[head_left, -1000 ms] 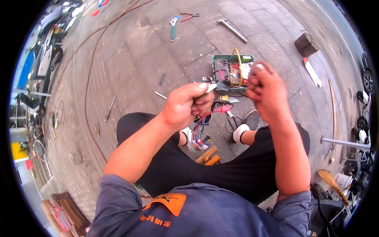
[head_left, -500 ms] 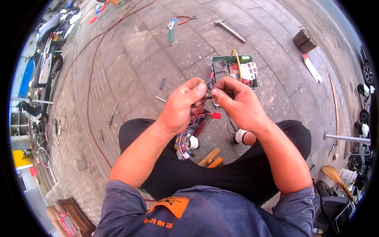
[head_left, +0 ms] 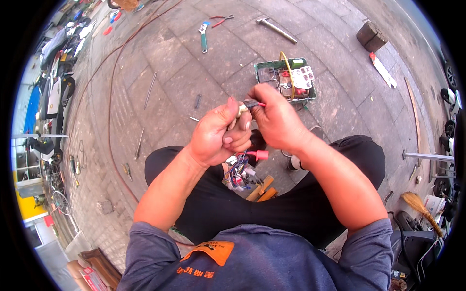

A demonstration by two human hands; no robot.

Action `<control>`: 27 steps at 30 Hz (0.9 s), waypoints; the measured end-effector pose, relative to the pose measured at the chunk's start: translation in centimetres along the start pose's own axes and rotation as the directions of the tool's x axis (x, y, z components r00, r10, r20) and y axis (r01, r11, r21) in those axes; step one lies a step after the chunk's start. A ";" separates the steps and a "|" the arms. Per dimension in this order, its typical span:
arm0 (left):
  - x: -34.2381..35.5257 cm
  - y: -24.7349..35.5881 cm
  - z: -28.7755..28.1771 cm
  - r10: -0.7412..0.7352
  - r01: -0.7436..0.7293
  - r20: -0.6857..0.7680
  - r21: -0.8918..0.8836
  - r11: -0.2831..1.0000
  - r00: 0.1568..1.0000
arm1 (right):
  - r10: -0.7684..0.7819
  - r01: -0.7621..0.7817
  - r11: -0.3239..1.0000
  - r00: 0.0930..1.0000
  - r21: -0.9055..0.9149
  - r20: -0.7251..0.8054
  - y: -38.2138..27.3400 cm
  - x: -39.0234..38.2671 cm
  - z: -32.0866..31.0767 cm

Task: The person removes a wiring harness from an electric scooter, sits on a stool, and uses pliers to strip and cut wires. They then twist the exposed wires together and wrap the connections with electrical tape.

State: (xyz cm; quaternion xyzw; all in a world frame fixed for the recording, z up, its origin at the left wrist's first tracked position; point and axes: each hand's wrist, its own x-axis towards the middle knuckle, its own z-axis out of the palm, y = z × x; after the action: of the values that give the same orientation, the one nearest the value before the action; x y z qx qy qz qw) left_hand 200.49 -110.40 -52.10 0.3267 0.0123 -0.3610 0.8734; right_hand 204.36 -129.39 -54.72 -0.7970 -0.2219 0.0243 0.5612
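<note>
Close in front of me, my left hand (head_left: pixel 216 131) is closed with a small cream-coloured connector (head_left: pixel 241 110) pinched at its thumb and fingertips. My right hand (head_left: pixel 279 119) is closed beside it, gripping a small dark piece with a red end (head_left: pixel 252 104), whose exact kind I cannot make out. The two hands nearly meet at the fingertips. Below the left hand hangs a bundle of coloured wires with plugs (head_left: pixel 239 173). A red connector (head_left: pixel 261 154) sticks out of that bundle to the right. The fingers hide part of both held pieces.
Beyond my hands stands a green basket of tools and parts (head_left: pixel 286 80) with a yellow handle. An adjustable wrench (head_left: pixel 204 39), red-handled pliers (head_left: pixel 222 20), a hammer (head_left: pixel 276 30) and a handsaw (head_left: pixel 383 72) lie on the paving. Wood blocks (head_left: pixel 262 188) sit between my feet.
My left hand has turned, and the cream connector now shows at its fingertips. My right hand has shifted slightly up and left. The wire bundle has swung right and hangs lower behind the left hand.
</note>
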 end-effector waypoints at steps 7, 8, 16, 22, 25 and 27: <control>0.0 1.2 0.6 -0.175 0.239 -0.193 0.388 0.890 0.965 | -0.614 0.521 0.605 0.787 -0.602 0.064 -2.9 1.7 -6.2; 0.5 0.6 1.0 -0.081 0.207 -0.256 0.517 0.831 0.963 | -0.583 0.510 0.590 0.805 -0.626 0.107 -3.3 0.9 -6.0; 1.0 -0.9 0.3 0.284 -0.067 -0.437 0.448 0.892 0.853 | -0.313 0.363 0.763 0.931 -0.534 0.187 -3.2 -2.3 -2.1; 2.3 -1.8 -0.5 0.642 -0.281 -0.402 0.658 0.698 0.653 | -0.216 0.258 0.813 0.966 -0.522 0.142 -4.6 -1.6 -1.4; 2.0 -1.7 -0.4 0.582 -0.253 -0.414 0.618 0.744 0.700 | -0.032 0.100 0.923 0.982 -0.372 0.184 -5.4 -1.9 -2.8; 1.7 -1.3 0.3 0.510 -0.212 -0.439 0.567 0.796 0.740 | 0.018 0.052 0.936 0.981 -0.348 0.194 -5.8 -1.8 -3.7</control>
State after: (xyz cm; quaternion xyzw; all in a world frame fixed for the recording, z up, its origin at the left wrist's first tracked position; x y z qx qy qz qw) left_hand 200.84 -112.31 -53.05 0.6215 0.1172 -0.0542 0.7727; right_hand 201.88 -131.77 -48.48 -0.8763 -0.2831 0.0571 0.3856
